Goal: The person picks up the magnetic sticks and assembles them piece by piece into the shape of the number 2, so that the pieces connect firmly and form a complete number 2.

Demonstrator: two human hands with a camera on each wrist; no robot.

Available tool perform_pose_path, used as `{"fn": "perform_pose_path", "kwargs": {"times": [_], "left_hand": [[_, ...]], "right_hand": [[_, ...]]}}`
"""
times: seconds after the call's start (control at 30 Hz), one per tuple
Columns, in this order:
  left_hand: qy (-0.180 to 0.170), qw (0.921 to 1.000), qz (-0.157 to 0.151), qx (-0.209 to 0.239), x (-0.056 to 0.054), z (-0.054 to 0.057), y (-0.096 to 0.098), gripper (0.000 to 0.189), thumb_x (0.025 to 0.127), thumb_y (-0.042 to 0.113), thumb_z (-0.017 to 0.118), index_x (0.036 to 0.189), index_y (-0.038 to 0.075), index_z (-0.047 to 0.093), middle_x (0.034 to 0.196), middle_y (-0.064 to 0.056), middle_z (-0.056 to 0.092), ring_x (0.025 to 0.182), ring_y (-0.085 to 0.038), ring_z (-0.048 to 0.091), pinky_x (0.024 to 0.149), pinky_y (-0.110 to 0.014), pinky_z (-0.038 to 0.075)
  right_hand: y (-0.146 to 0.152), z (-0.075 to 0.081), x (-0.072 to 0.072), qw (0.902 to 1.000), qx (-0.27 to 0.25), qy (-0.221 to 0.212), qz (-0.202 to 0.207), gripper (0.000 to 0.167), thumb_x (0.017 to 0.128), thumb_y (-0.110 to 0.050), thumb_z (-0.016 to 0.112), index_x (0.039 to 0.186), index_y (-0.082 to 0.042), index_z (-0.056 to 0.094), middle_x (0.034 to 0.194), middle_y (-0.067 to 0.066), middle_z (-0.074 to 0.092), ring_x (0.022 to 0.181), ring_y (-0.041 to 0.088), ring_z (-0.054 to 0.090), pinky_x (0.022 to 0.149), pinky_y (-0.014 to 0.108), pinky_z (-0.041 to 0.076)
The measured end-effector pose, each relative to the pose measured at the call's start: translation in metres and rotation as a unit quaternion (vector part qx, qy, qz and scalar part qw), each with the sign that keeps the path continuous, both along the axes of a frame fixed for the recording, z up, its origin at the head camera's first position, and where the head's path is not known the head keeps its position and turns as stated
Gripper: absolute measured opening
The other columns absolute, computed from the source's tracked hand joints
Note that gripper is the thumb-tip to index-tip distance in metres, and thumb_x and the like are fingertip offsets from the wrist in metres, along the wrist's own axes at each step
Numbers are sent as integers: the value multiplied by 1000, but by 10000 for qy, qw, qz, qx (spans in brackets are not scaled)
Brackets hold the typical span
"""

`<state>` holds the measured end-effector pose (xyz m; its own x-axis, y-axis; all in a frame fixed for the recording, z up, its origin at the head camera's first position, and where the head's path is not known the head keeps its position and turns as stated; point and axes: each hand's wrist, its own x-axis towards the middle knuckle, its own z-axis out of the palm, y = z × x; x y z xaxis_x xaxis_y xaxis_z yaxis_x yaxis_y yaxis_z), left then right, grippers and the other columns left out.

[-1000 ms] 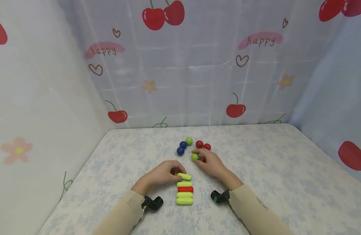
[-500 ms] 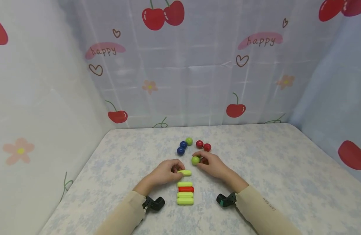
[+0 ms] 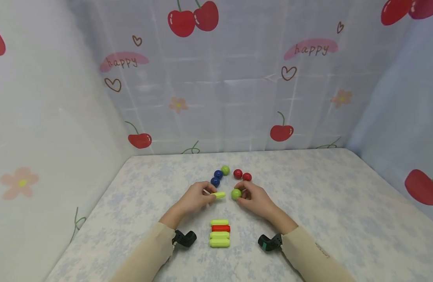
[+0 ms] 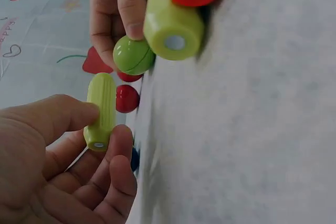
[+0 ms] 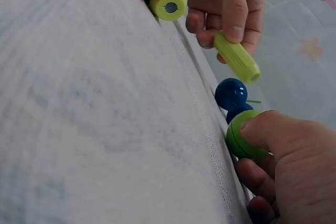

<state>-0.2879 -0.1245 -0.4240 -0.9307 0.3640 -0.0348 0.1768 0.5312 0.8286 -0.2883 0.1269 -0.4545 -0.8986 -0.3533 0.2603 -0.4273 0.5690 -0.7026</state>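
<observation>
Between thumb and fingers my left hand [image 3: 194,197] pinches a yellow-green magnetic rod [image 3: 220,194], raised off the table. Its ribbed side and a silvery end show in the left wrist view. Just to its right, my right hand [image 3: 258,200] holds a green ball [image 3: 235,194], with the thumb [image 5: 260,125] across it in the right wrist view. A small gap separates rod and ball. Closer to the body lies a row of rods: a red rod [image 3: 221,228] with a yellow-green rod [image 3: 219,222] beyond it and two more yellow-green rods [image 3: 219,243] on its near side.
Behind the hands, two blue balls [image 3: 218,174] and another green ball [image 3: 225,170] sit in a bent line. Two red balls [image 3: 238,173] lie to their right. A patterned cloth covers the table [image 3: 308,188]; printed curtains [image 3: 230,98] enclose it at the back and sides.
My left hand has lifted its rod away from the row and carried it forward toward the green ball. My right hand has drawn that ball slightly toward the body.
</observation>
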Motion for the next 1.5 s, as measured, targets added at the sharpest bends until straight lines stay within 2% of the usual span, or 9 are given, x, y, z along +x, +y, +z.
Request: {"fn": "perform_pose_path", "kwargs": {"times": [0.13, 0.37, 0.5, 0.7, 0.87, 1.07, 1.27, 1.5], "left_hand": [[218, 9992, 310, 160, -7, 1, 8, 16, 95, 16, 68, 110, 10, 67, 108, -6, 68, 83, -16, 64, 65, -30, 54], [481, 9959, 609, 470, -5, -17, 17, 16, 93, 9, 69, 109, 11, 69, 107, -6, 68, 80, -13, 62, 63, -27, 52], [740, 9937, 643, 540, -6, -25, 20, 16, 93, 10, 69, 108, 13, 70, 103, -5, 68, 75, -12, 60, 61, -26, 51], [912, 9919, 701, 546, -9, -30, 21, 15, 92, 12, 71, 107, 15, 71, 103, -4, 69, 77, -13, 61, 63, -27, 53], [947, 9916, 705, 520, -8, -34, 20, 15, 92, 13, 72, 107, 15, 72, 100, -3, 70, 79, -13, 62, 63, -25, 52], [950, 9916, 745, 456, -9, -32, 21, 15, 92, 15, 71, 107, 17, 71, 97, -1, 70, 78, -13, 61, 64, -26, 52], [1174, 9905, 612, 382, -11, -29, 21, 15, 93, 16, 71, 108, 18, 71, 96, 0, 70, 81, -12, 62, 68, -26, 51], [1017, 9921, 647, 334, -8, -31, 18, 15, 93, 18, 71, 108, 20, 70, 97, 2, 70, 83, -10, 64, 71, -27, 53]], "right_hand": [[0, 1, -1, 9997, -63, -162, -147, 35, 88, -13, 76, 119, -18, 62, 113, -3, 67, 87, 8, 60, 79, 26, 51], [0, 1, -2, 9998, 56, 199, 67, 35, 89, -14, 75, 122, -14, 65, 111, -1, 68, 80, 11, 57, 71, 25, 49], [4, 1, -1, 9991, 234, 360, -29, 37, 90, -16, 74, 126, -13, 66, 103, -4, 66, 75, 10, 53, 67, 24, 45], [4, 2, 1, 9984, 382, 390, -173, 34, 90, -18, 74, 123, -16, 67, 93, -6, 60, 72, 10, 50, 64, 24, 43], [3, 1, 2, 9981, 392, 447, -135, 33, 89, -18, 75, 121, -16, 68, 95, -7, 61, 72, 9, 50, 63, 24, 43], [3, 3, -1, 9979, 503, 377, -151, 34, 89, -20, 74, 122, -18, 67, 95, -7, 60, 73, 10, 51, 64, 24, 43], [3, 5, -4, 9977, 504, 373, -268, 34, 90, -23, 75, 123, -19, 66, 97, -7, 62, 74, 10, 51, 64, 25, 44], [1, 3, -3, 9982, 454, 370, -154, 32, 92, -24, 74, 122, -16, 66, 105, -5, 67, 72, 9, 52, 64, 24, 45]]}}
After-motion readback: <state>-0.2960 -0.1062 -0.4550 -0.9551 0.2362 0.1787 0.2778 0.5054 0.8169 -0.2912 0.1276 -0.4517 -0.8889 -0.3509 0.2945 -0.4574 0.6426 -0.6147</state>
